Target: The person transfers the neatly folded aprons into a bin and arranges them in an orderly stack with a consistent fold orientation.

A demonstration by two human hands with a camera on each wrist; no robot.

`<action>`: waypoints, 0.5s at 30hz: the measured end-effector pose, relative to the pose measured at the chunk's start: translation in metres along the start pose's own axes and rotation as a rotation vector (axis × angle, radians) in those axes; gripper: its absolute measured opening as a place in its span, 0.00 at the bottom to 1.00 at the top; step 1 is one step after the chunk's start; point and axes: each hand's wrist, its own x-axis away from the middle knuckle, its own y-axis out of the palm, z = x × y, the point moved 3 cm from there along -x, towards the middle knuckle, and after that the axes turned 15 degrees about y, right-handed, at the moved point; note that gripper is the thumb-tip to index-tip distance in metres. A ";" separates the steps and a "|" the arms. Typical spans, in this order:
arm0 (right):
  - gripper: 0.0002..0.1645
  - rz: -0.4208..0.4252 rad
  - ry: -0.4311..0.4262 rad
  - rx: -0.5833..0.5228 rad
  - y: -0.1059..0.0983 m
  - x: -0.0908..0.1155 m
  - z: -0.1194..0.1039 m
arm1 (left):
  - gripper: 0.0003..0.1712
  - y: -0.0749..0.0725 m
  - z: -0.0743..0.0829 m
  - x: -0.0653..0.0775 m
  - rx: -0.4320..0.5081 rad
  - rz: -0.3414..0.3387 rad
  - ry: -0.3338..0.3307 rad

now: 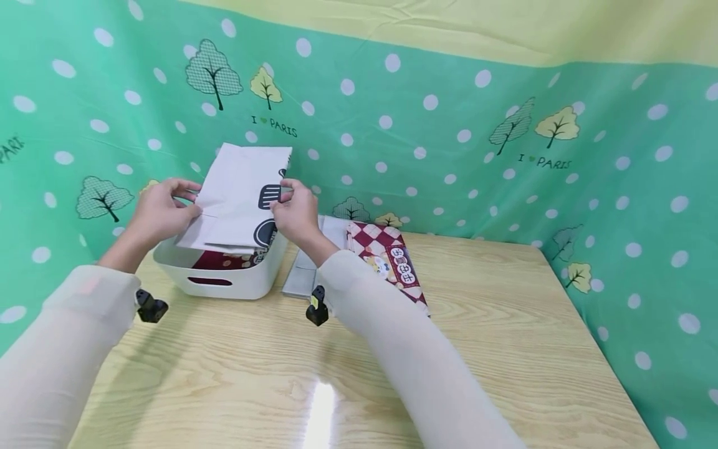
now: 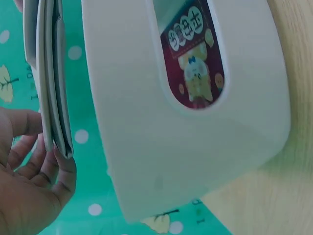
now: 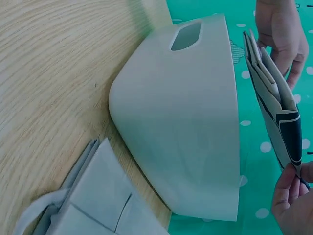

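A folded white bag with black print is held above a white plastic basket, clear of its rim. My left hand pinches the bag's left edge between thumb and fingers. On the opposite side, my right hand pinches its printed right edge. The right wrist view shows the bag's folded layers edge-on, with the dark side panel close to the right fingers. Inside the basket lies a dark red package with a cartoon animal, visible through the handle slot; most of it is hidden.
Right of the basket, a folded grey bag with a strap handle lies on the wooden table. Beside it is a red-and-white checked package, partly behind my right forearm. A green dotted curtain hangs along the back and sides.
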 end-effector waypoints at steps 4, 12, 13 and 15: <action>0.30 0.003 0.036 -0.018 0.004 -0.002 0.004 | 0.26 0.001 -0.007 0.000 0.003 -0.015 0.009; 0.29 -0.003 0.077 0.004 0.017 -0.004 0.016 | 0.26 0.004 -0.021 0.002 0.009 -0.052 0.002; 0.29 -0.003 0.077 0.008 0.018 -0.003 0.017 | 0.26 0.004 -0.022 0.003 0.007 -0.055 0.000; 0.29 -0.007 0.071 0.022 0.019 -0.003 0.019 | 0.26 0.005 -0.025 0.005 0.005 -0.058 -0.001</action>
